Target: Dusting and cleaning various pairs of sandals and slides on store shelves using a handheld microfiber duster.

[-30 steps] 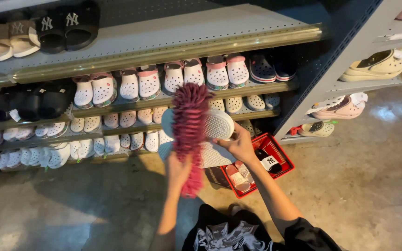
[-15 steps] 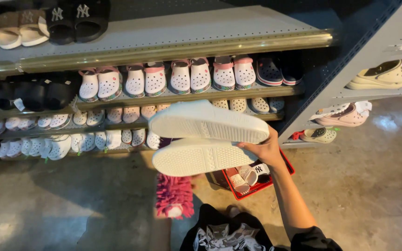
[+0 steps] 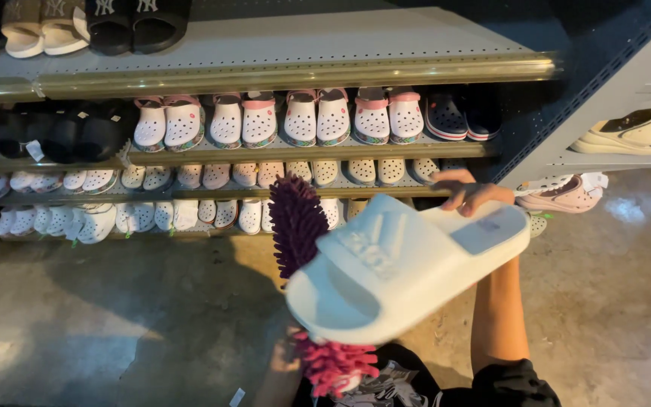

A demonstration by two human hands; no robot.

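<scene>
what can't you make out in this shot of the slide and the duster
Head view:
- Left hand: mostly hidden behind the white slide sandal and the duster; its grip is unclear.
- Right hand: palm hidden by the sandal's heel.
- Duster handle: not visible.
- Top-shelf slides: cut off by the frame's upper edge.

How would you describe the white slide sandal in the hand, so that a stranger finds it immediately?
Start at the long grey shelving full of small clogs. In front of it, the right hand holds a white slide sandal by its heel end, against a purple-and-pink fluffy duster. Unlike the small shelved clogs, it is large, plain white and has one wide strap.
</scene>
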